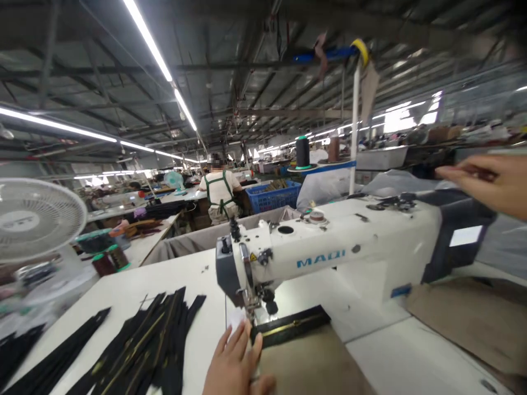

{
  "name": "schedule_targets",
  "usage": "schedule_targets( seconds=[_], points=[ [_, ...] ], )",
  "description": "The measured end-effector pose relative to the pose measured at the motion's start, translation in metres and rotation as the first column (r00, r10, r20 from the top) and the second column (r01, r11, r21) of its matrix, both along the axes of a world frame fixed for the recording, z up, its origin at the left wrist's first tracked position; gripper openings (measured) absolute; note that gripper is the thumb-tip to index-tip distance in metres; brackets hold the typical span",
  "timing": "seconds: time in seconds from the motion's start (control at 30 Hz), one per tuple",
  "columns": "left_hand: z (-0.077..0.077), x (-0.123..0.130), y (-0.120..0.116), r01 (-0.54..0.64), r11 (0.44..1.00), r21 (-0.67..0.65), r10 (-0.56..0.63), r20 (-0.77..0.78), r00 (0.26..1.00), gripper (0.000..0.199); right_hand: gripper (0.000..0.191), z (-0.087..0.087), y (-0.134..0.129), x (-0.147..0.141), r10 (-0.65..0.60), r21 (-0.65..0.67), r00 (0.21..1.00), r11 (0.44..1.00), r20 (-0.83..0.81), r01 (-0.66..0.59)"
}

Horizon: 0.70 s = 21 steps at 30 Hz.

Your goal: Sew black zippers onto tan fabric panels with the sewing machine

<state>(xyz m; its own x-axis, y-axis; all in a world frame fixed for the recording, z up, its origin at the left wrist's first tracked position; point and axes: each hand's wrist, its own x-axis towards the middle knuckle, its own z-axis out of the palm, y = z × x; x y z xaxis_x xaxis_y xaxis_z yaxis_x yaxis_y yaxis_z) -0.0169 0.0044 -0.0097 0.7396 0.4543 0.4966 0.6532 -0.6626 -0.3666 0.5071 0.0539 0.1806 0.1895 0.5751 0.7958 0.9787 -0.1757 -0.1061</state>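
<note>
My left grip [233, 359] is down by the needle area [252, 314] of the sewing machine [329, 258]: fingers loosely spread, at the near end of the black zipper strip [288, 328]. Looks like flat guiding, not pinching; underside hidden. Strip lies along the edge of the brown fabric panel [313, 365], far end running out to the right on the table [164, 271]. Right grip [500, 184] is up by the machine's dark end, well apart from the work, blurred; can't tell if it's closed on anything.

My read on the step: line up strip and panel edge before any stitching. I'd use light, even left pressure, fingertips clear of the needle. Right should steady the far end so the strip doesn't skew. Watch the metal teeth near the foot.
</note>
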Motion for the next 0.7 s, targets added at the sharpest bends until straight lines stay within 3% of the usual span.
schedule_targets(
  seconds=[0.03, 0.07, 0.1, 0.17, 0.23, 0.3, 0.4, 0.47, 0.57, 0.63, 0.7],
  points=[
    [0.004, 0.001, -0.011, -0.017, 0.998, -0.064, 0.017, 0.002, 1.000, 0.047, 0.074, -0.016, -0.013, -0.034, 0.237, -0.020, 0.964, 0.971, 0.123, -0.236],
    [0.008, 0.004, -0.021, -0.047, 0.988, -0.145, 0.050, 0.016, 0.999, 0.048, 0.067, -0.034, -0.029, -0.072, 0.449, -0.055, 0.863, 0.892, 0.230, -0.450],
    [0.012, 0.007, -0.032, -0.083, 0.971, -0.225, 0.094, 0.039, 0.995, 0.048, 0.059, -0.054, -0.045, -0.110, 0.676, -0.203, 0.685, 0.736, 0.273, -0.646],
    [0.020, 0.013, -0.047, -0.133, 0.921, -0.366, 0.177, 0.089, 0.980, 0.048, 0.041, -0.090, -0.072, -0.184, 0.843, -0.411, 0.506, 0.533, 0.181, -0.740],
    [0.026, 0.018, -0.054, -0.133, 0.873, -0.470, 0.224, 0.144, 0.964, 0.044, 0.028, -0.120, -0.086, -0.241, 0.910, -0.508, 0.402, 0.393, 0.098, -0.767],
    [0.028, 0.020, -0.052, -0.082, 0.843, -0.532, 0.218, 0.198, 0.956, 0.037, 0.007, -0.144, -0.085, -0.276, 0.909, -0.584, 0.412, 0.368, 0.061, -0.724],
    [0.028, 0.017, -0.042, 0.015, 0.823, -0.568, 0.174, 0.278, 0.945, 0.027, 0.013, -0.167, -0.071, -0.295, 0.879, -0.651, 0.467, 0.411, 0.097, -0.638],
    [0.028, 0.013, -0.034, 0.064, 0.805, -0.590, 0.166, 0.328, 0.930, 0.025, 0.014, -0.172, -0.063, -0.296, 0.877, -0.677, 0.465, 0.417, 0.125, -0.606],
    [0.032, 0.010, -0.023, 0.097, 0.734, -0.672, 0.219, 0.370, 0.903, 0.021, 0.014, -0.163, -0.052, -0.295, 0.885, -0.716, 0.463, 0.349, 0.041, -0.605],
    [0.037, 0.011, -0.017, 0.081, 0.668, -0.740, 0.297, 0.365, 0.882, 0.020, 0.009, -0.148, -0.041, -0.296, 0.859, -0.722, 0.498, 0.270, -0.117, -0.637],
    [0.040, 0.014, -0.011, 0.037, 0.626, -0.779, 0.363, 0.333, 0.870, 0.032, 0.008, -0.134, -0.028, -0.298, 0.805, -0.707, 0.515, 0.180, -0.293, -0.684]
  ],
)
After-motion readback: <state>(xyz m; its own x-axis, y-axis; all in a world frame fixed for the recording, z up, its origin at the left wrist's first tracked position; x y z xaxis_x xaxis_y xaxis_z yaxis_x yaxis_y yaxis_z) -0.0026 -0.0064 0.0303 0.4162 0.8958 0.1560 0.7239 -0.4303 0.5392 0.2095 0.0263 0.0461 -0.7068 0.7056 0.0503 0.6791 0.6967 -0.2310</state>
